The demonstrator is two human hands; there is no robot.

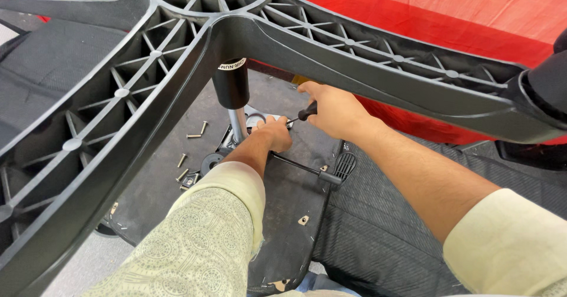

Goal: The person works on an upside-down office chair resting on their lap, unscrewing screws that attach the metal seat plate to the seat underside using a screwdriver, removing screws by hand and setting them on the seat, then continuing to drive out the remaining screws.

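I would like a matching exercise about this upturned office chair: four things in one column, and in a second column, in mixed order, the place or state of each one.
Things:
1. screwdriver
2. loose screws
3. star-shaped chair base
4. left hand

Places or states:
A. lying scattered on the dark underside of the seat
B. held in the right hand, tip pointing at the mechanism
C. resting on the metal mechanism beside the gas-lift column
D. raised above the seat, ribbed underside facing the camera

Pairs: 1-B, 2-A, 3-D, 4-C
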